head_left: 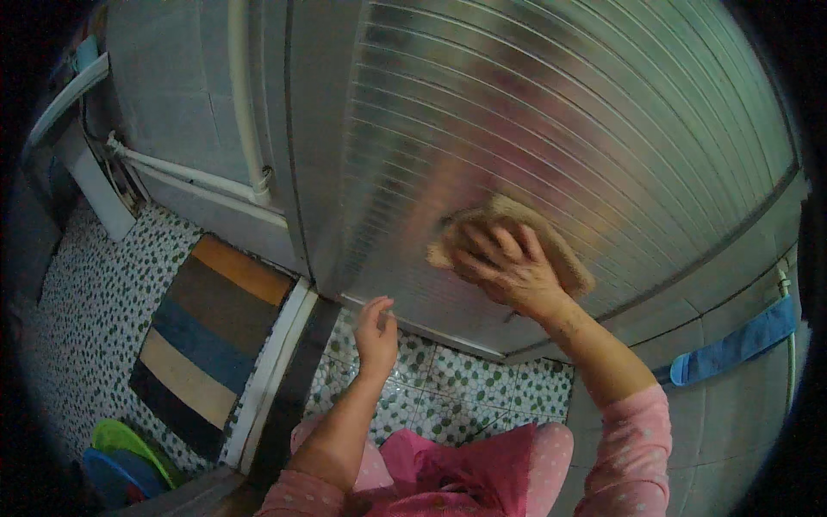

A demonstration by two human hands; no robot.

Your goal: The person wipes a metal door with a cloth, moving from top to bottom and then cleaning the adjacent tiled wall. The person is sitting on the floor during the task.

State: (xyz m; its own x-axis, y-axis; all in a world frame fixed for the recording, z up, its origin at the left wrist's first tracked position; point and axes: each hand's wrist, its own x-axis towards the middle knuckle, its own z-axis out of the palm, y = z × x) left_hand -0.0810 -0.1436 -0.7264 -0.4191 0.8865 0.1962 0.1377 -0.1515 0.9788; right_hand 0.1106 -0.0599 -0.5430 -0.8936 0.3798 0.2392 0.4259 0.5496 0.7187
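Note:
My right hand (510, 265) presses a tan cloth (565, 258) flat against the lower part of a ribbed translucent door panel (413, 148). Its fingers are spread over the cloth and slightly blurred. A blurred pink reflection shows in the panel above the cloth. My left hand (376, 336) hangs in the air close to the panel's bottom edge, its fingers loosely curled and apart, with nothing in them. Beneath it lies the pebble-patterned tile floor (452, 381).
A raised white threshold (278, 375) runs along the left, beside a striped mat (207, 342). White pipes (194, 171) follow the wall behind it. Green and blue plastic basins (129, 459) stand at lower left. On the right wall hangs a blue flat-headed item (736, 342).

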